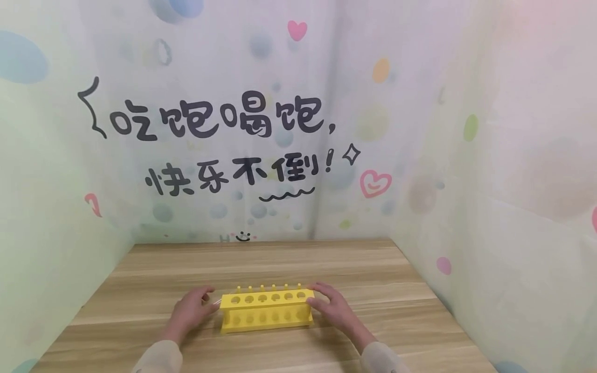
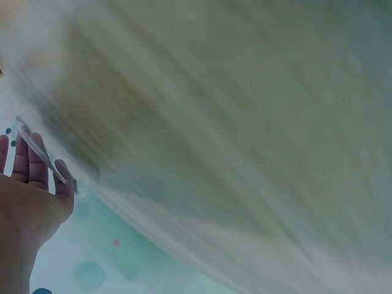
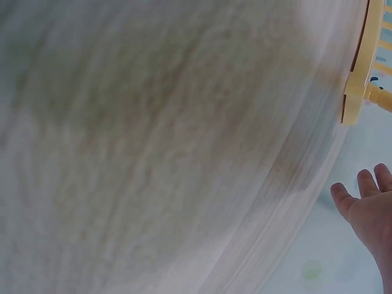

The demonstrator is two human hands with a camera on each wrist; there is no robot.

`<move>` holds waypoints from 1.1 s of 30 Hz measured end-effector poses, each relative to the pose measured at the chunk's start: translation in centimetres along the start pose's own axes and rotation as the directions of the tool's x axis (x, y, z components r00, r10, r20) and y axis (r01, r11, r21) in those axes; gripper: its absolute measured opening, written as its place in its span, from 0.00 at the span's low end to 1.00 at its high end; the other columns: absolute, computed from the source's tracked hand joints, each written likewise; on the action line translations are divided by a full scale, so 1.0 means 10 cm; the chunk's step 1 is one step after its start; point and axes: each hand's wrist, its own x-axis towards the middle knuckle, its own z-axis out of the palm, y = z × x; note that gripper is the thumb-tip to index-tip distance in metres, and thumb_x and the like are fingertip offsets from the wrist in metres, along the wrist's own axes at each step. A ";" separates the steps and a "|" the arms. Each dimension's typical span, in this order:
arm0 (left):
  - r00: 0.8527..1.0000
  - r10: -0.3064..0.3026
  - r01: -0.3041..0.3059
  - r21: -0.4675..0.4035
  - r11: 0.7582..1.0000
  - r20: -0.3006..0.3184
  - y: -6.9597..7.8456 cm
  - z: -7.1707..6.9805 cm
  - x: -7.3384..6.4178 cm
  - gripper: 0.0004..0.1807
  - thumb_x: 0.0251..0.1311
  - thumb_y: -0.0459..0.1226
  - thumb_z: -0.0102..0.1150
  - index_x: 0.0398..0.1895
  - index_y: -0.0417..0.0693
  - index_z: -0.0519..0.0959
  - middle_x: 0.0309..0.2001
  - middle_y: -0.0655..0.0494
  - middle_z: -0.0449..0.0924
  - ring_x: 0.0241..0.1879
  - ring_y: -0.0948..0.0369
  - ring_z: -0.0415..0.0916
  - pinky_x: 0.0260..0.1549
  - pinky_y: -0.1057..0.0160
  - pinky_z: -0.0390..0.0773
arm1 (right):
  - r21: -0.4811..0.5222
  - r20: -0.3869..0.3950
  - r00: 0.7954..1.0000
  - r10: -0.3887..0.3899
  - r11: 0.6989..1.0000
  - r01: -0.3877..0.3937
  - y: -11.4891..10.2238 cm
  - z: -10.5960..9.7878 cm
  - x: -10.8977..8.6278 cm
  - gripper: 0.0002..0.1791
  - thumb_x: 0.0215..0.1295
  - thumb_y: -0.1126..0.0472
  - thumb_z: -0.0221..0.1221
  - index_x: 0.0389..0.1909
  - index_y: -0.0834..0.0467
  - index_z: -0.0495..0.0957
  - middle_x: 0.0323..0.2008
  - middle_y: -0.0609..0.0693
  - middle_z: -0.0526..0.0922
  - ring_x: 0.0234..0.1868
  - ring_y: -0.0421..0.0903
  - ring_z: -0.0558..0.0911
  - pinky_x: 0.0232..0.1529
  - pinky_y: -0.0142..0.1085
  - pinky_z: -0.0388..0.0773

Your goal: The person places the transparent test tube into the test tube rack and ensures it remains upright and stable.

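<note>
yellow rack [image 1: 268, 306] is standing on the table [image 1: 387, 280] — we're holding a clear tube [image 2: 43, 155] in our left hand [image 1: 190, 312], our right hand [image 1: 333, 309] resting wide-fingered beside the rack; a loose pinch could be dropping the tube.

Just one yellow test tube rack [image 1: 268, 307] here, but it's got six top holes [image 1: 263, 298] and six pegs [image 1: 262, 287] lol. Only one clear tube [image 2: 39, 150] that I can make out. One left hand [image 1: 190, 309], one right hand [image 1: 337, 310], two pale sleeves [image 1: 160, 357], one wooden tabletop [image 1: 261, 264].
</note>
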 end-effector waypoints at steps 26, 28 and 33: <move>1.000 -0.003 0.003 0.007 1.000 0.030 0.05 0.00 -0.01 0.18 0.57 0.34 0.66 0.49 0.35 0.81 0.37 0.53 0.80 0.38 0.55 0.77 0.42 0.47 0.79 | -0.018 -0.004 1.000 0.001 1.000 -0.001 0.02 0.02 0.01 0.25 0.68 0.45 0.60 0.62 0.52 0.77 0.68 0.61 0.69 0.70 0.66 0.62 0.65 0.70 0.55; 1.000 -0.009 0.009 -0.008 1.000 0.028 0.05 -0.01 -0.01 0.17 0.58 0.33 0.64 0.50 0.36 0.81 0.36 0.54 0.80 0.37 0.57 0.76 0.40 0.49 0.79 | -0.020 -0.004 1.000 0.002 1.000 -0.002 0.01 0.01 0.01 0.25 0.69 0.45 0.59 0.62 0.52 0.77 0.68 0.61 0.69 0.70 0.66 0.62 0.65 0.70 0.55; 1.000 0.006 -0.006 -0.073 0.997 -0.005 0.08 -0.08 -0.01 0.16 0.60 0.31 0.59 0.51 0.34 0.80 0.35 0.54 0.79 0.33 0.59 0.74 0.34 0.56 0.78 | -0.020 -0.003 1.000 0.002 1.000 -0.002 0.01 0.00 0.01 0.25 0.69 0.45 0.59 0.62 0.52 0.77 0.67 0.60 0.70 0.69 0.66 0.64 0.65 0.69 0.56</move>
